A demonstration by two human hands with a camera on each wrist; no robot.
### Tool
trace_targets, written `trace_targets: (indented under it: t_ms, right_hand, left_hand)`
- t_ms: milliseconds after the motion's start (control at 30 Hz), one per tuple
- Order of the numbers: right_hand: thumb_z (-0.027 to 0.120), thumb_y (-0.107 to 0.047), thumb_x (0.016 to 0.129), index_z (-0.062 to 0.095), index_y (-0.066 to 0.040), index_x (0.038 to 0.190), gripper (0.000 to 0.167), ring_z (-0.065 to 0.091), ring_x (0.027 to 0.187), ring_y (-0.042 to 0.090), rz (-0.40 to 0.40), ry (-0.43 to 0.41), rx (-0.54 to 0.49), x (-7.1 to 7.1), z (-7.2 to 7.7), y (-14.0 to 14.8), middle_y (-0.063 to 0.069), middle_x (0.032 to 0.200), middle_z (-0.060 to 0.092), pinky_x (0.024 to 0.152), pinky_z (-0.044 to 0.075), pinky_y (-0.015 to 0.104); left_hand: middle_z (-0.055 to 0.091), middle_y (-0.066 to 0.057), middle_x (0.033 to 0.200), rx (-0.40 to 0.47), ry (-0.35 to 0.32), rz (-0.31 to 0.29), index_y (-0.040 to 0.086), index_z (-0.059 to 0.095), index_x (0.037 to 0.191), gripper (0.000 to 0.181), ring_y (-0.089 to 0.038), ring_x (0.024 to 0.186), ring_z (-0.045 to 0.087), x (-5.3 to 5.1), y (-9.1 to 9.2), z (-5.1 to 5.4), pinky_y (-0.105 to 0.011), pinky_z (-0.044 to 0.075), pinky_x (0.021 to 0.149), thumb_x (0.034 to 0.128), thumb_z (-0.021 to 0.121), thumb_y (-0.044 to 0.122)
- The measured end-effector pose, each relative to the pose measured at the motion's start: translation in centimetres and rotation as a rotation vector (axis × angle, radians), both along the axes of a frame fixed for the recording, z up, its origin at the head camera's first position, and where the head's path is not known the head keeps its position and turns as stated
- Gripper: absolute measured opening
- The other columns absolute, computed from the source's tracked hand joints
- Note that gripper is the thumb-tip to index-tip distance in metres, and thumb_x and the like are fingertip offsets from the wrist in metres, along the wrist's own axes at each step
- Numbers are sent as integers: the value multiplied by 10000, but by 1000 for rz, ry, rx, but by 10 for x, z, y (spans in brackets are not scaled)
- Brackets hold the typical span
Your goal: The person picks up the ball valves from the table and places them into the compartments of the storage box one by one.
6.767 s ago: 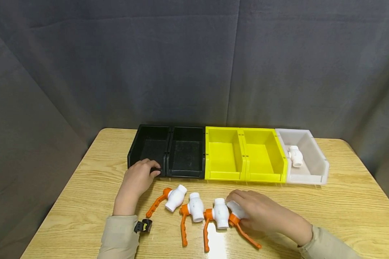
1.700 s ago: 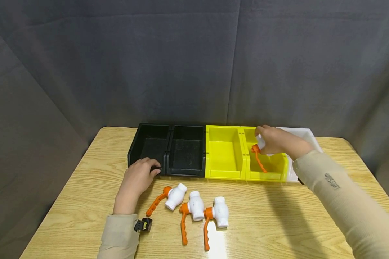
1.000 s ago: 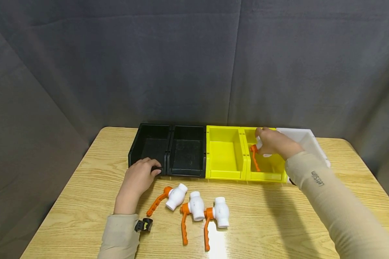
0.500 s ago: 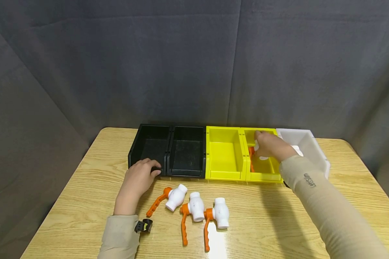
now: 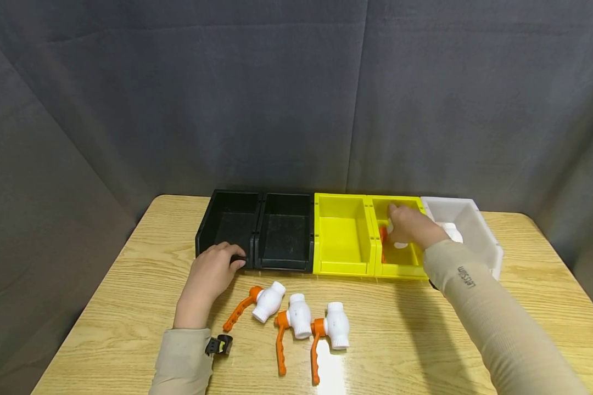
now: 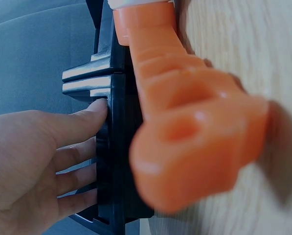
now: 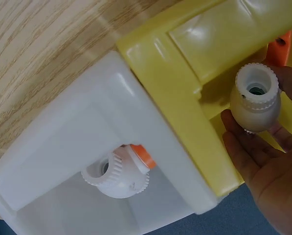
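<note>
Inside the right yellow bin [image 5: 400, 269], I have the right hand [image 5: 411, 224] low, its fingers and thumb curled round the white body of the held valve [image 7: 256, 100]. On the right wrist feed I see its ribbed mouth facing the camera and a bit of orange beyond; whether it touches the bin's floor I cannot tell. Next door, against the yellow wall, the white bin [image 5: 490, 247] has another valve [image 7: 121, 178] lying in it, partly behind my right forearm on the head view.

Over at the far left, my left hand [image 5: 213, 271] pinches the front rim of the outer black bin [image 5: 232, 222], thumb on the near side, fingers over the edge. The inner black bin [image 5: 285, 237] and left yellow bin [image 5: 341, 241] complete the row of five.

Nearer me on the desk [image 5: 118, 312] lie three more: the left valve [image 5: 268, 303], tilted, with its orange handle slanting toward my left sleeve [image 5: 184, 356]; the middle valve [image 5: 299, 316]; and just beside that, the right valve [image 5: 337, 326], both handles pointing my way.
</note>
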State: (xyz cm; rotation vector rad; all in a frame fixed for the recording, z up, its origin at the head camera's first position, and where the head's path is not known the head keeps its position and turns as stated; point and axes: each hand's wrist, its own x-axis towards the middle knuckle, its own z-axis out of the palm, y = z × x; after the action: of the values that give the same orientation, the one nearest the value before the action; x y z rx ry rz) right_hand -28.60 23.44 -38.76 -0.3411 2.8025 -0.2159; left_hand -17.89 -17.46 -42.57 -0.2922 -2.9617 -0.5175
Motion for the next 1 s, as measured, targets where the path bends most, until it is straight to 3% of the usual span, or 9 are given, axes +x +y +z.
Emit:
trace_targets:
  t_ms: [100,300,700,1000]
  right_hand:
    - [725,-52,817,366,154,1374,694,573,1065,413,-1,-16,3,0,-1,-2,337,1252,541,1010,435,555]
    - [695,-39,818,407,127,1316,600,592,964,365,-3,-21,2,1,-2,-3,286,1157,584,962,471,549]
    - [664,-34,842,316,157,1419,700,579,1092,403,-6,-47,21,5,1,-5,349,1312,516,1030,422,555]
    - [636,-4,887,203,130,1503,765,522,1211,424,-48,-95,30,5,1,-9,346,1463,375,1082,357,568]
  left_hand:
    - [674,-89,1064,0,1,2,106,733,1066,172,-335,1048,635,0,0,0,-509,508,898,921,721,198]
    - [674,-92,1066,-2,-1,4,103,732,1064,171,-338,1052,634,1,1,1,-513,505,903,923,719,199]
    - [675,-102,1082,-9,-8,6,105,731,1071,178,-348,1066,628,0,2,0,-521,498,914,925,717,207]
    - [673,-123,1133,-11,-10,4,107,729,1079,182,-363,1099,617,0,1,0,-531,486,937,931,709,211]
